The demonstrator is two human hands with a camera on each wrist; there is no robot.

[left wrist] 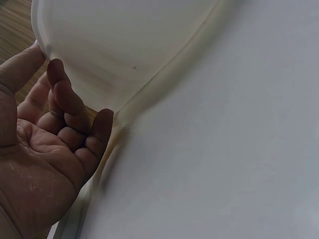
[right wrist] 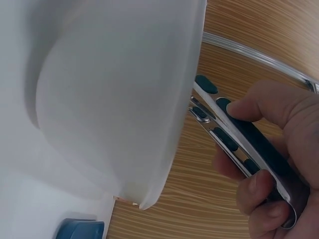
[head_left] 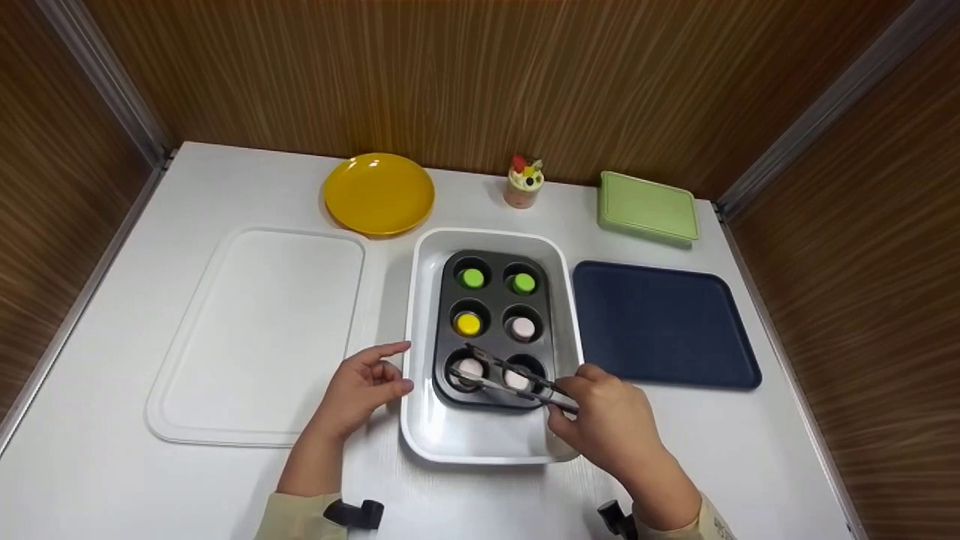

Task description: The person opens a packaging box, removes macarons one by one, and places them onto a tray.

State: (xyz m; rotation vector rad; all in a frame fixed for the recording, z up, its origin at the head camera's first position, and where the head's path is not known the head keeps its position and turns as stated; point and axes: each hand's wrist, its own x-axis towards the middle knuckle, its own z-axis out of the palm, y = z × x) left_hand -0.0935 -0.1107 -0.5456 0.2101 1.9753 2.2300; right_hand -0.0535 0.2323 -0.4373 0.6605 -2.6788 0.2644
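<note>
My right hand [head_left: 611,420] grips a pair of metal tongs [right wrist: 254,157] with dark teal grip pads. The tongs reach over the near rim of a white tub [head_left: 491,442], their tips spread about a pale pink round piece [head_left: 470,369] in the near-left cup of a dark muffin tin [head_left: 495,352]; whether they touch it I cannot tell. Another pink piece [head_left: 517,377] lies in the near-right cup, partly behind the tongs. Farther cups hold a yellow piece [head_left: 468,324], a third pink piece [head_left: 523,328] and two green pieces [head_left: 472,278]. My left hand [head_left: 364,390] touches the tub's left wall with loosely bent fingers.
Left of the tub lies a white lid or tray [head_left: 262,337]; to its right, a dark blue tray [head_left: 667,326]. Along the back stand a yellow plate [head_left: 379,193], a dessert cup [head_left: 523,184] with fruit-like topping and a green lidded box [head_left: 649,206]. Wood-grain panels [head_left: 487,82] enclose the table.
</note>
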